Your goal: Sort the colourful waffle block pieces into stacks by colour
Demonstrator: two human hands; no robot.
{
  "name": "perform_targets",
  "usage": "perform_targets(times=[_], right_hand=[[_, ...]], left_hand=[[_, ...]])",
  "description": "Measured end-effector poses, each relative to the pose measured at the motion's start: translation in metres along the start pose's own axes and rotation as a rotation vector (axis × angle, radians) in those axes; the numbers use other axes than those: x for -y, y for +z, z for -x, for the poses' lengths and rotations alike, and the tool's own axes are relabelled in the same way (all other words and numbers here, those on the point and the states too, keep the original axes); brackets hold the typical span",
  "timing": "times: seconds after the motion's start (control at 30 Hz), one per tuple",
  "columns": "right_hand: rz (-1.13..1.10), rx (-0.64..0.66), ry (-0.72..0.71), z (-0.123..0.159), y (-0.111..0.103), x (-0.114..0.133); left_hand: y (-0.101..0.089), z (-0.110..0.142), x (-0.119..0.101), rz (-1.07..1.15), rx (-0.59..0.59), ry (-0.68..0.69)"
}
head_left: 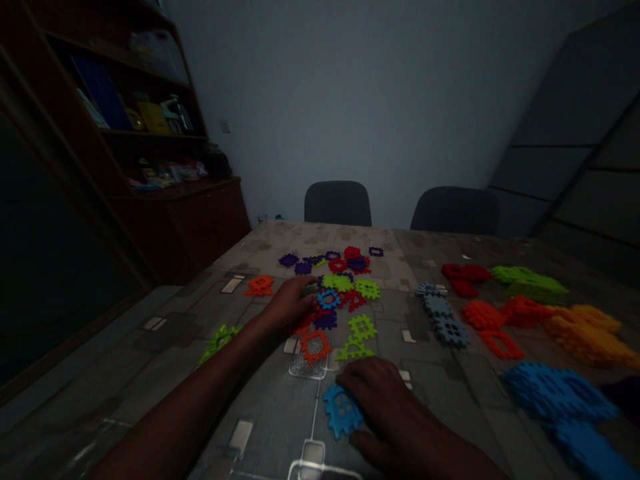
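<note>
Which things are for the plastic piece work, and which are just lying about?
Part of the work, it seems:
- left hand, at the mixed pieces
- right hand, at the blue window piece
- red pile, green pile, yellow pile, blue pile
- table

Just there:
- chairs
- shelves
- spray bottle

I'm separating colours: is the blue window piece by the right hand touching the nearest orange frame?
Apart: the head view shows table surface between the blue window piece and the orange frame.
</note>
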State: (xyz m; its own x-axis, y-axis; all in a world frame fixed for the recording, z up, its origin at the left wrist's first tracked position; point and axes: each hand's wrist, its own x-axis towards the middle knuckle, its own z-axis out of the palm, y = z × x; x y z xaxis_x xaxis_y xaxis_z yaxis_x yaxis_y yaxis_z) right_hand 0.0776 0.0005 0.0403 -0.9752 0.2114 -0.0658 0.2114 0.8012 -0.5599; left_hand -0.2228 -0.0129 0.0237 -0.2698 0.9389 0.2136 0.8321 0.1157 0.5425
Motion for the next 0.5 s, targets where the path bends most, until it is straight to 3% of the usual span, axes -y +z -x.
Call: perform_targets(times=[0.17, 0.37, 0.5], right_hand=[[0.000, 0.046, 0.037, 0.001, -0.003, -0.002], [-0.024, -0.011, 0.032, -0.001, 0.004, -0.006], [-0.076, -0.027, 0.046, 0.006, -0.009, -0.007]], left_hand=[[-0.004, -0.002, 0.007, 0.058, -0.008, -0.034], [0.002, 0.000, 0.004, 0.098, 0.032, -0.015], [0.004, -0.001, 0.003, 0.100, 0.054, 0.009]])
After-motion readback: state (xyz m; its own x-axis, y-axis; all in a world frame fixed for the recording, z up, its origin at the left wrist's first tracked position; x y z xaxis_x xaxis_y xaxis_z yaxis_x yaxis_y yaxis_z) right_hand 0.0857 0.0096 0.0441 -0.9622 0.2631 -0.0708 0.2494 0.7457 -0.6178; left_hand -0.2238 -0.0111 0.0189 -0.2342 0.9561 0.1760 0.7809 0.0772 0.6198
